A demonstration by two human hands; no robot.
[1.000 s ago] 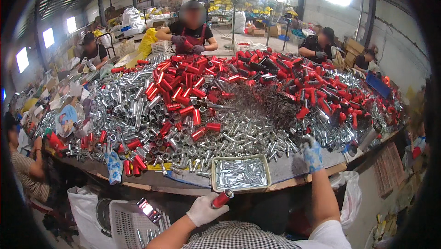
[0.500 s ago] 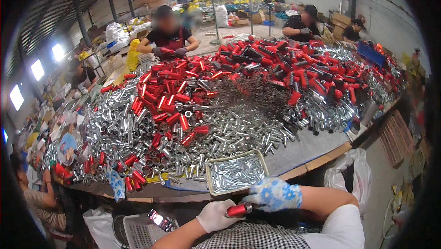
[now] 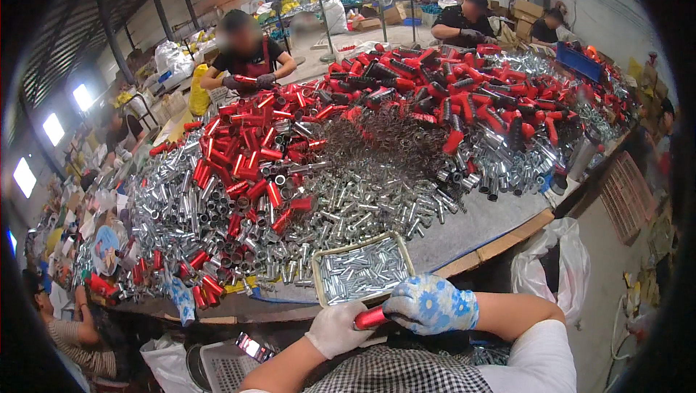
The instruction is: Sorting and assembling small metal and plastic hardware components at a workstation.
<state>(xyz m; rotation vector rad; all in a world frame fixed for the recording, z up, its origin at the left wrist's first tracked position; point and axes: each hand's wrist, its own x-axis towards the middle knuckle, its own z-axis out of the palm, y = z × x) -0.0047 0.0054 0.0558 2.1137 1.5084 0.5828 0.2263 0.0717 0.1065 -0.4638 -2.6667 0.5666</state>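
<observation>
Just in front of my body, a short red metal tube point(image 3: 371, 317) is held between both hands. My left hand point(image 3: 335, 330), in a white glove, is closed around its left part. My right hand point(image 3: 429, 305), in a blue flower-patterned glove, has its fingers closed over the tube's right end, hiding that end. Whether the right hand holds a smaller part there, I cannot make out. Directly beyond the hands, at the table's near edge, sits a cream tray point(image 3: 317, 277) filled with small silver pins point(image 3: 366, 270).
A large heap covers the table: red tubes point(image 3: 246, 154), red-and-black handles point(image 3: 464, 99), dark springs point(image 3: 377, 139) and silver metal parts point(image 3: 181, 204). Co-workers point(image 3: 250, 52) stand across it. Below the near edge are a phone point(image 3: 254, 347), a white basket point(image 3: 226, 367) and a white bag point(image 3: 554, 266).
My right hand has moved from beside the tube's open end onto it, covering that end. The tube stays in my left hand. The whole view has shifted slightly.
</observation>
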